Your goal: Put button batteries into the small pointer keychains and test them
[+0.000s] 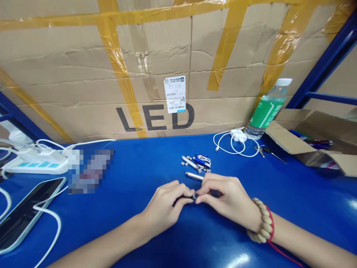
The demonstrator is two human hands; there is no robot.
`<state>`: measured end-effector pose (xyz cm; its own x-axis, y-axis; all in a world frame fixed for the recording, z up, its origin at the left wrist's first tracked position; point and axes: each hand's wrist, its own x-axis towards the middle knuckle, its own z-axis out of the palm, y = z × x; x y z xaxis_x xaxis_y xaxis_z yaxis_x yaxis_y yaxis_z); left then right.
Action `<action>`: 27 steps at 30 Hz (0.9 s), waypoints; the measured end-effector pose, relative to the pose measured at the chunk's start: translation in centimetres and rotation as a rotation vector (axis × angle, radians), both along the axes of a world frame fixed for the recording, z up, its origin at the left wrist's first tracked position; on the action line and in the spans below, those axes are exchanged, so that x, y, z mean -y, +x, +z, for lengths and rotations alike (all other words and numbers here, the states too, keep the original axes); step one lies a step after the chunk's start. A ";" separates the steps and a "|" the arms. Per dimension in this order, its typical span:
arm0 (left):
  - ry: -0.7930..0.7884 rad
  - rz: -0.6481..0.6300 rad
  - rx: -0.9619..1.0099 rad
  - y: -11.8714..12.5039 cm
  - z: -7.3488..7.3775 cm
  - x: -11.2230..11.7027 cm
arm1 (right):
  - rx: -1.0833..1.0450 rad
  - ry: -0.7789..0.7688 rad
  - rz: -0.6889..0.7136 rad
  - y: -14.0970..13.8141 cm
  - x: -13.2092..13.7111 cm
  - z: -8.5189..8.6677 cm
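Fine pinch, room on both sides

The left hand (170,204) and right hand (224,193), fingertips drawn together, both grip a small shiny part (194,196), mostly hidden. A silver tube (193,175) lies just beyond, at twelve o'clock; farther, a carton (175,56) edges the tabletop (125,175). Blue surface stretches toward the phone (25,217) at nine, the opened box (287,139) at two.

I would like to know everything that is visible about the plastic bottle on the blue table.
The bottle looks like clear plastic, with a white cap on and a green label bearing white markings. Liquid level is hard to tell. It stands on its base on the blue table, toward the back right, in front of the large cardboard box. It slants rightward in the picture, perhaps from lens distortion. Whether it touches the white adapter or open carton is unclear.
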<state>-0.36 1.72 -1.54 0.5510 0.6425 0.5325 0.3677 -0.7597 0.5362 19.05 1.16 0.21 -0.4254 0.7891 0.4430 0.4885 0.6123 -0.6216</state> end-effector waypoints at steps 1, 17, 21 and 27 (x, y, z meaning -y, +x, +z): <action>0.005 -0.001 0.009 0.0 -0.1 0.0 | -0.007 -0.023 -0.013 -0.1 0.0 0.0; -0.059 0.046 -0.100 0.3 0.4 0.5 | -0.033 -0.317 0.004 -0.8 -0.5 0.2; -0.054 0.019 -0.138 0.2 0.7 0.5 | -0.080 -0.398 0.021 -0.9 -0.7 0.2; -0.109 0.095 -0.125 0.4 0.7 0.6 | 0.065 -0.218 -0.029 -0.6 -0.6 0.2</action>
<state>0.01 1.11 -0.81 0.5427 0.7448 0.3882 0.5037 -0.6585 0.5591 18.48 1.78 0.44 -0.4231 0.8756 0.2330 0.5477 0.4520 -0.7041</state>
